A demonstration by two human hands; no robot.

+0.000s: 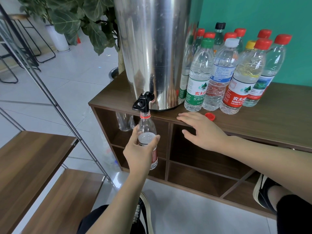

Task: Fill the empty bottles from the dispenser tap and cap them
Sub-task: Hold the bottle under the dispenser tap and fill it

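A tall steel dispenser [152, 48] stands on the wooden cabinet top [270, 115], its black tap [142, 102] jutting over the front edge. My left hand [141, 149] grips an uncapped clear bottle [146, 127] around its middle and holds it upright, mouth right under the tap. My right hand [200, 129] lies with straight fingers on the cabinet's front edge, just left of a loose red cap [210, 116]. Whether water is running cannot be told.
Several capped bottles [219, 73] with red, green, white, yellow and black caps crowd the cabinet top right of the dispenser. Open cubbies [194, 149] lie below the top. A wooden shelf with metal rods [33, 166] stands at the left, a potted plant [76, 22] behind.
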